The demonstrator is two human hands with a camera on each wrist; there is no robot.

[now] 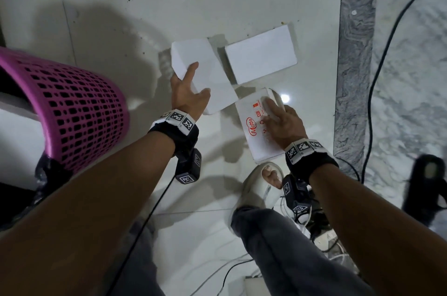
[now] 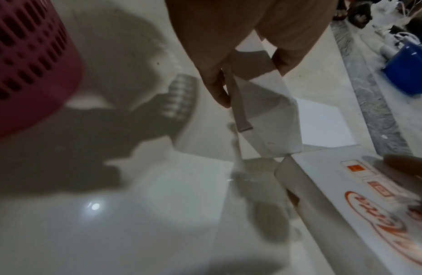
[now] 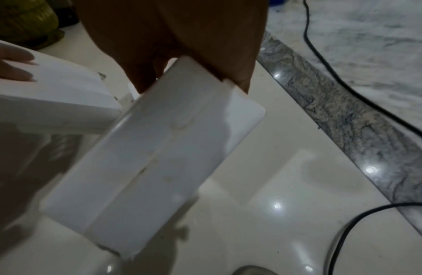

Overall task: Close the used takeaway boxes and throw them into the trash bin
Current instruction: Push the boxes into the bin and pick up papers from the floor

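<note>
Three closed white foam takeaway boxes are in the middle of the head view. My left hand (image 1: pixel 186 92) grips the plain left box (image 1: pixel 205 65) by its near edge, thumb on one side and fingers on the other; the left wrist view shows that box (image 2: pixel 264 115) tilted and off the floor. My right hand (image 1: pixel 283 123) holds the box with the red logo (image 1: pixel 254 131), fingers over its lid. Its underside (image 3: pixel 158 158) is lifted above the tiles. The third box (image 1: pixel 261 56) lies alone on the floor beyond. The pink perforated bin (image 1: pixel 79 111) stands to the left.
My foot in a white slipper (image 1: pixel 263 186) is just under the printed box. A grey marble strip (image 1: pixel 355 53) and black cables (image 1: pixel 377 65) run along the right. A black slipper (image 1: pixel 423 186) lies at the right edge. A blue tub (image 2: pixel 407 70) stands farther off.
</note>
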